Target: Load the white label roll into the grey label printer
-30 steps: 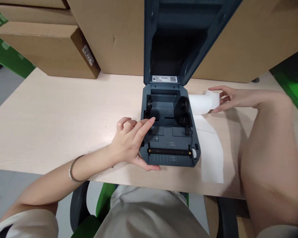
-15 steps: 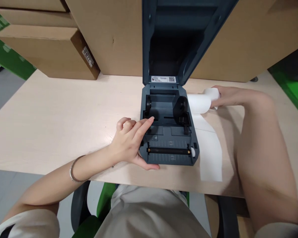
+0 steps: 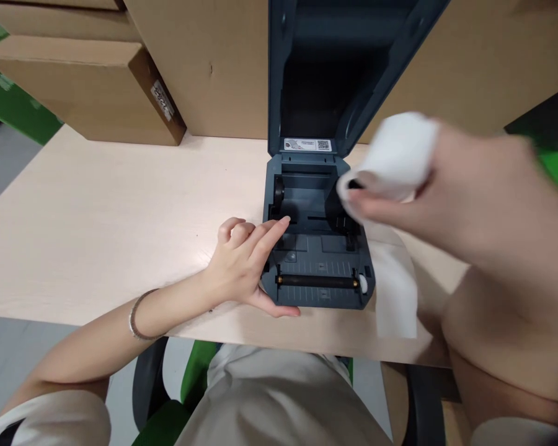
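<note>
A dark grey-blue label printer (image 3: 302,248) stands on the table, its lid (image 3: 339,68) raised. Inside show two black roll holders, the right one partly hidden, and a black roller (image 3: 318,282) with a white gear near the front. My left hand (image 3: 246,266) grips the printer's left front corner, thumb along the front edge and forefinger reaching over the opening. Blurred by motion, my right hand (image 3: 465,179) is closed round a white paper roll (image 3: 395,155), tilted above the printer's right side. A white paper strip (image 3: 397,291) lies right of the printer; whether it joins the roll, I cannot tell.
Large cardboard (image 3: 223,74) stands behind the printer. Stacked cardboard boxes (image 3: 74,87) sit at the back left of the wooden table (image 3: 97,217). Below the table's front edge are a green chair seat and black armrests (image 3: 149,384).
My right hand has lifted the paper roll from the table beside the printer, bringing it up and left over the printer's right edge. The left hand stays in place on the printer.
</note>
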Action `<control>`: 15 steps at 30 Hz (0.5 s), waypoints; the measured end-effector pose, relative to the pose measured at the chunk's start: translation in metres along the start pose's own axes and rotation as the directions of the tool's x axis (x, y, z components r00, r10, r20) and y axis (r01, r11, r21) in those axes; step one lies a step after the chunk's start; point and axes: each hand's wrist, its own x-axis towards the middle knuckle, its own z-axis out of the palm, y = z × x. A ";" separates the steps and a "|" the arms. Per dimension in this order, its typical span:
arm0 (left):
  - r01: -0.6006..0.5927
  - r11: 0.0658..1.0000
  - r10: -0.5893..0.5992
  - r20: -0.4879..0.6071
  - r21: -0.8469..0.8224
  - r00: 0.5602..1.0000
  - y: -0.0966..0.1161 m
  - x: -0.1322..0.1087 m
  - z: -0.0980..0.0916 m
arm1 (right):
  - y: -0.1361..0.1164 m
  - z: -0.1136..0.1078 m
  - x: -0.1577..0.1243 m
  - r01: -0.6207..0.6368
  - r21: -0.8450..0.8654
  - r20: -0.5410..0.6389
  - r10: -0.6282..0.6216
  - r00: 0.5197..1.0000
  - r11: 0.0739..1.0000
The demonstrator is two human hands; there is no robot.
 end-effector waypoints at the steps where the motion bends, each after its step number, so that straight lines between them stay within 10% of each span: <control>1: 0.004 1.000 -0.004 0.006 0.000 1.000 0.000 0.000 0.000 | -0.023 0.010 0.001 0.021 0.000 -0.008 -0.021 1.000 1.000; 7: -0.034 0.999 0.033 -0.048 -0.019 0.998 0.001 0.004 -0.001 | -0.060 0.060 0.017 0.094 -0.211 -0.056 -0.108 0.993 0.973; 15: -0.019 0.999 0.018 -0.027 -0.045 0.999 0.001 0.004 0.000 | -0.053 0.060 0.014 0.139 -0.114 0.051 -0.134 0.990 0.984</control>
